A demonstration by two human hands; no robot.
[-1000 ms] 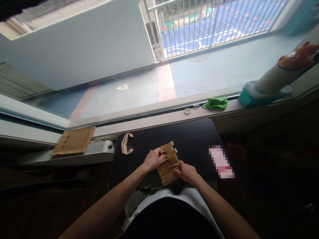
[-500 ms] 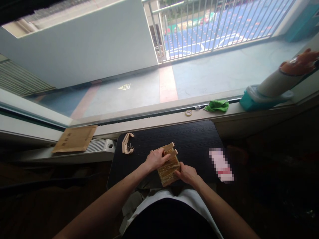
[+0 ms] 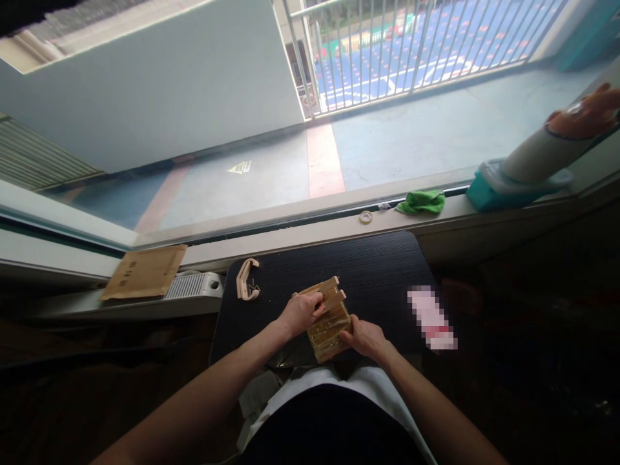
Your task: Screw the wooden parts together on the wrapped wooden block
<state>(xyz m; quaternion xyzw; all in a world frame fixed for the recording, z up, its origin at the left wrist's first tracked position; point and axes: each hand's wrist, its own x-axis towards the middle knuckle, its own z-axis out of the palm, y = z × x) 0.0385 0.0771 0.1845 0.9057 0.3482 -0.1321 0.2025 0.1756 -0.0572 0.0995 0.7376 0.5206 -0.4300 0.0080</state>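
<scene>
A small slatted wooden piece point(image 3: 325, 341), yellowish brown with a shiny surface, is tilted above the near edge of the black table point(image 3: 378, 261). Two pale strip ends stick out past its far right side. My left hand point(image 3: 301, 314) lies over its upper left part, thumb and fingers bent against a slat; whether a small part is pinched there is hidden. Gripping the right edge is my right hand point(image 3: 368, 337), thumb on top and the other fingers mostly out of sight. Curved pale wooden parts point(image 3: 241, 281) lie at the table's left, beside several small screws point(image 3: 253, 287).
On the table's right lies a pixelated pink item point(image 3: 430, 316). The window sill holds a tape roll point(image 3: 365, 217), a green cloth point(image 3: 422, 202) and a teal container point(image 3: 504, 190). A brown envelope point(image 3: 145, 271) rests on the white heater point(image 3: 194, 285) at left.
The thumb of my left hand has drawn in and bent against the slat. My right hand keeps its hold at the edge, and the wooden piece has hardly shifted.
</scene>
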